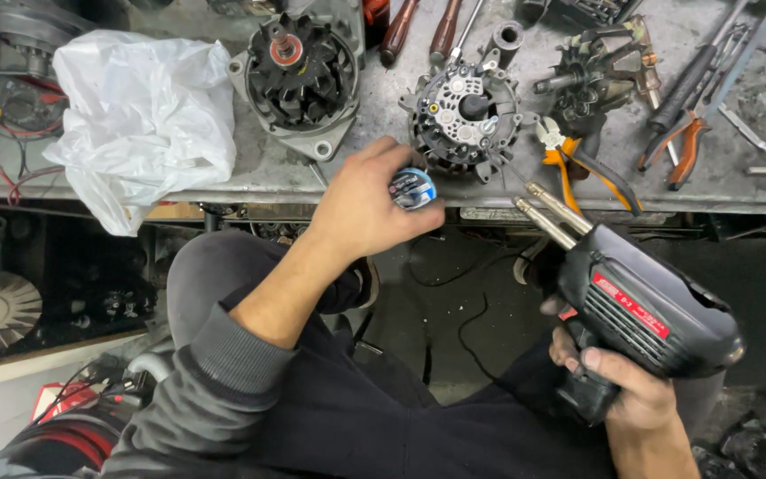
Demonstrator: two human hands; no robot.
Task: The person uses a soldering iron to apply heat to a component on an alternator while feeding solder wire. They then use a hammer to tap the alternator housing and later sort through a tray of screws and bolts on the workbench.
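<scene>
My left hand point(361, 206) grips a small round spool point(413, 188) with a blue and white face, held at the workbench's front edge. Just beyond it on the bench lies an opened alternator part point(465, 115) with grey fins and copper windings. My right hand point(624, 381) holds a black pistol-shaped soldering gun point(644, 310) with a red label. Its two metal prongs point(550, 213) point up and left toward the alternator part and stop short of it.
A grey metal workbench point(738, 191) carries a white plastic bag point(144, 115), a black-finned alternator half point(299, 75), a rotor piece point(591, 80), orange-handled pliers point(578, 168), screwdrivers point(418, 27) and other tools. A dark floor with cables lies below.
</scene>
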